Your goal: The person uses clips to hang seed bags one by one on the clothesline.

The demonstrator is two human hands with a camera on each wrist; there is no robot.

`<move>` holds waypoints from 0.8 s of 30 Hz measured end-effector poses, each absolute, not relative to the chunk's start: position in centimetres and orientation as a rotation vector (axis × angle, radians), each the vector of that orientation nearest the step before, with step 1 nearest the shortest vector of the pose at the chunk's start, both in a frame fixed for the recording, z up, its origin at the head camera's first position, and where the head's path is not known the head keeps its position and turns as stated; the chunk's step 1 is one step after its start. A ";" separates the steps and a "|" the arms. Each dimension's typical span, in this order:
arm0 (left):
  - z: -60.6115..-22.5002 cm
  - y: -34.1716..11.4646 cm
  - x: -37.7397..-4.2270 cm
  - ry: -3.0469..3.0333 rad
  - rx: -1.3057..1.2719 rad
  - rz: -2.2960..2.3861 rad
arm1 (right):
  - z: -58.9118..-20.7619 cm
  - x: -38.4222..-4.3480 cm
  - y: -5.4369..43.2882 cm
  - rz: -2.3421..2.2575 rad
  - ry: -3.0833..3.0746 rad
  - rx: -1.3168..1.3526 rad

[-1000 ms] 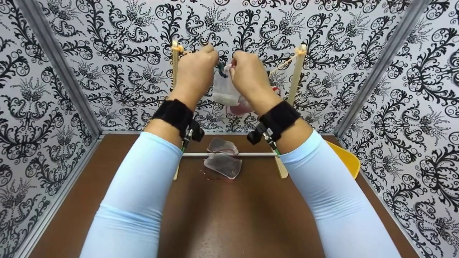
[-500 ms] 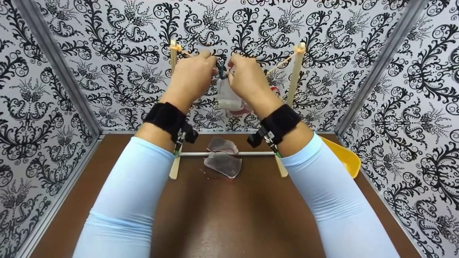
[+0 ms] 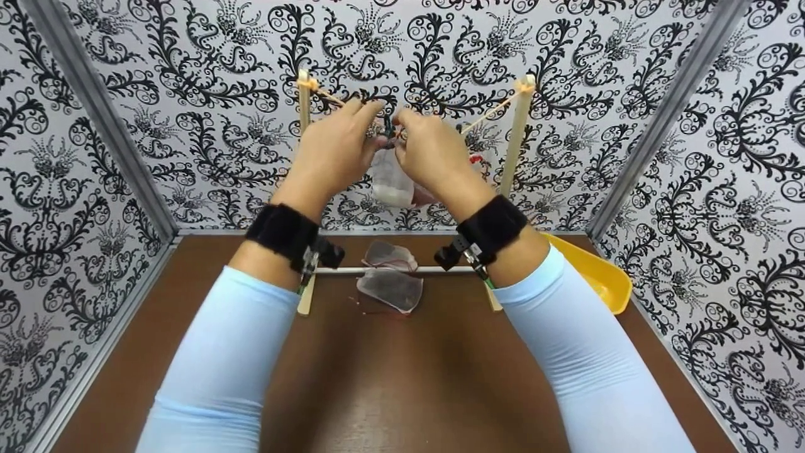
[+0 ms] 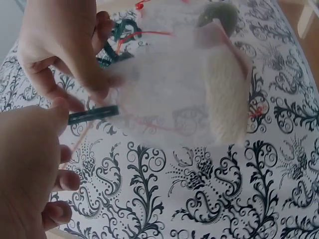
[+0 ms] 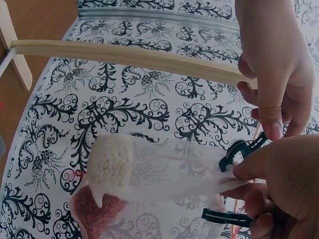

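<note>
My left hand pinches a dark green plastic clip between thumb and fingers. The clip lies close to the gathered top of a sheer white drawstring bag. My right hand pinches that bag's top, opposite the left hand. White grains fill the bag's bottom end as it hangs. Behind it hangs a similar bag with reddish grains, partly hidden. Another green clip shows beside my right fingers in the right wrist view. How the held clip's jaws meet the bag or cord is hard to see.
An orange cord runs between two upright wooden posts, joined low down by a white rod. Two dark-filled sheer bags lie on the brown table. A yellow tray stands at right. Patterned walls surround the table.
Both hands have come slightly down, and the left has turned with its fingers spread higher. The white-grain bag swung right, then back left, and hangs a little lower.
</note>
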State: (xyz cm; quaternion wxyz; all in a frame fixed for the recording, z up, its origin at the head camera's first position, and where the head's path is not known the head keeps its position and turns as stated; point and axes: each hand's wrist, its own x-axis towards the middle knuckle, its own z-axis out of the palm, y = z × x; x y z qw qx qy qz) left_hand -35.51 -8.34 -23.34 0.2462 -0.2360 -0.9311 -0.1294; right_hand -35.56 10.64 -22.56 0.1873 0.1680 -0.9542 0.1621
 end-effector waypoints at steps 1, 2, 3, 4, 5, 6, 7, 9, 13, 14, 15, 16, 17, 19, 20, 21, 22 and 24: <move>-23.9 -8.4 -35.2 -2.514 -0.631 -0.390 | -22.8 -35.6 10.6 0.411 -2.655 0.489; -24.5 -8.5 -35.0 -2.479 -0.621 -0.433 | -23.0 -35.5 10.7 0.380 -2.629 0.505; -25.2 -8.6 -34.8 -2.435 -0.611 -0.478 | -23.2 -35.5 10.7 0.358 -2.603 0.520; -25.9 -8.7 -34.5 -2.397 -0.596 -0.522 | -23.4 -35.4 10.8 0.340 -2.579 0.533; -26.7 -8.9 -34.3 -2.356 -0.580 -0.565 | -23.6 -35.3 10.8 0.325 -2.562 0.543; -27.6 -9.2 -34.0 -2.322 -0.559 -0.599 | -23.7 -35.2 10.9 0.320 -2.547 0.555; -28.5 -9.5 -33.8 -2.295 -0.534 -0.624 | -23.8 -35.0 11.0 0.318 -2.533 0.568; -30.7 -10.2 -33.4 -2.269 -0.474 -0.673 | -23.9 -34.6 11.1 0.332 -2.523 0.589; -35.8 -11.7 -32.9 -2.312 -0.326 -0.779 | -23.9 -33.2 11.8 0.399 -2.565 0.584; -37.1 -12.2 -32.7 -2.339 -0.288 -0.808 | -23.9 -32.9 12.0 0.414 -2.579 0.576; -38.5 -12.6 -32.6 -2.368 -0.250 -0.837 | -23.9 -32.5 12.3 0.432 -2.595 0.567; -39.9 -13.1 -32.5 -2.407 -0.214 -0.855 | -23.9 -32.1 12.6 0.463 -2.612 0.557; -41.2 -13.5 -32.4 -2.453 -0.188 -0.870 | -23.9 -31.7 13.0 0.492 -2.626 0.546; -43.6 -14.5 -32.2 -2.564 -0.141 -0.869 | -23.9 -31.0 13.9 0.587 -2.641 0.515; -44.7 -14.9 -32.2 -2.613 -0.124 -0.864 | -23.9 -30.7 14.5 0.649 -2.643 0.497; -45.8 -15.4 -32.1 -2.661 -0.108 -0.854 | -24.1 -30.5 15.1 0.711 -2.643 0.473; -46.8 -15.8 -32.1 -2.703 -0.095 -0.841 | -24.3 -30.4 15.8 0.765 -2.632 0.450; -48.6 -16.6 -32.0 -2.768 -0.059 -0.821 | -24.7 -30.2 17.3 0.847 -2.604 0.411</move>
